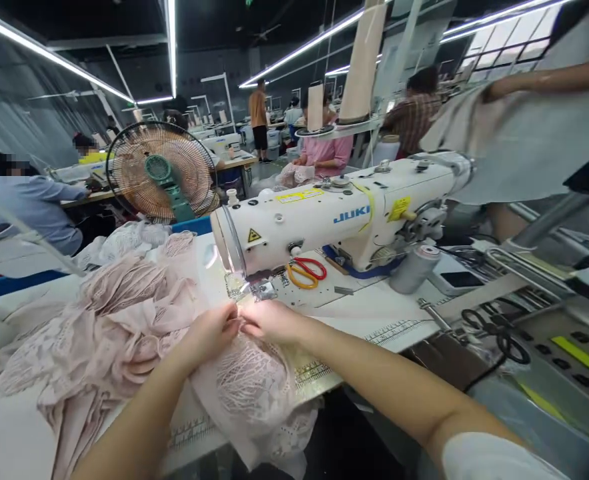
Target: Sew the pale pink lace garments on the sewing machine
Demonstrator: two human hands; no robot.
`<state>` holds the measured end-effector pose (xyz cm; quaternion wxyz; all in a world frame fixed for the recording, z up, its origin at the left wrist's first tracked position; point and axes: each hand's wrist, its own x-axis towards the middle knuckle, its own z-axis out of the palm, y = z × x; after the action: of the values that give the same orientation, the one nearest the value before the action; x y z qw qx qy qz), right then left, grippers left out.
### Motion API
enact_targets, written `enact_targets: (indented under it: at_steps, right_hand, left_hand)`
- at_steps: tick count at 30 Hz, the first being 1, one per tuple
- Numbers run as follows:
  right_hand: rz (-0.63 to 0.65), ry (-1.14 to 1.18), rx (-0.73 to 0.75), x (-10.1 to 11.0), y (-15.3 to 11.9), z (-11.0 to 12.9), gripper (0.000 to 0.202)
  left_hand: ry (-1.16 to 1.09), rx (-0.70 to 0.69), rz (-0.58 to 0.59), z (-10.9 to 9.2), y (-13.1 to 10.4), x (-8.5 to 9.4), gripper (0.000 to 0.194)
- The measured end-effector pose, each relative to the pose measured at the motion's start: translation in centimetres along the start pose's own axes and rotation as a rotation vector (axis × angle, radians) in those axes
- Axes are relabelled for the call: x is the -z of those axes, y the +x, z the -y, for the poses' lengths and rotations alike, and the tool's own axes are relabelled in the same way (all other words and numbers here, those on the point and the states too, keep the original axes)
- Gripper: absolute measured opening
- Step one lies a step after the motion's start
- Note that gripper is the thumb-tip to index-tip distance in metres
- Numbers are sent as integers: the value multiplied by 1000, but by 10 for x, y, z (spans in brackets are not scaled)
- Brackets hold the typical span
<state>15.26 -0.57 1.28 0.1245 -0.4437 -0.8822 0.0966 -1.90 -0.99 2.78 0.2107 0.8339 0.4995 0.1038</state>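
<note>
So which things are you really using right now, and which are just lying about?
In use:
- pink lacy fabric, pinched by the left hand and right hand
- white sewing machine, right by the fingers
- probably the fabric pile beside it

Just lying about, it seems:
- red and orange scissors
- dark phone-like thing

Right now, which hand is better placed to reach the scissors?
Probably the right hand: it is nearer the scissors, with the left hand beyond it. Both hands pinch the lace fabric, so either would have to let go first.
</note>
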Motion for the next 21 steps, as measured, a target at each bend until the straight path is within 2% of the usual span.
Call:
enact_targets:
  at_steps: [2,4,8,10,15,17,21]
  right_hand:
    - [12,-16,-30,-3,13,-3,23]
    - [0,-43,-70,-7,18,-4,27]
    - [-17,-106,-112,-16,16,3,29]
    - [-20,-128,-117,-21,14,6,31]
    - [-38,-141,-109,-34,11,4,34]
    - [-62,-128,-100,-37,10,1,35]
    - [-141,-80,-102,-40,6,-5,37]
  left_hand:
    - [-112,16,-93,13,4,-2,9]
    - [-279,63,-127,22,6,-3,14]
    - [-591,157,16,27,7,-4,29]
    - [-620,197,-9,24,8,-7,33]
    - [-692,217,-201,21,9,-18,15]
    - [-761,193,-204,24,8,-20,12]
    - [-867,122,-126,29,4,-20,12]
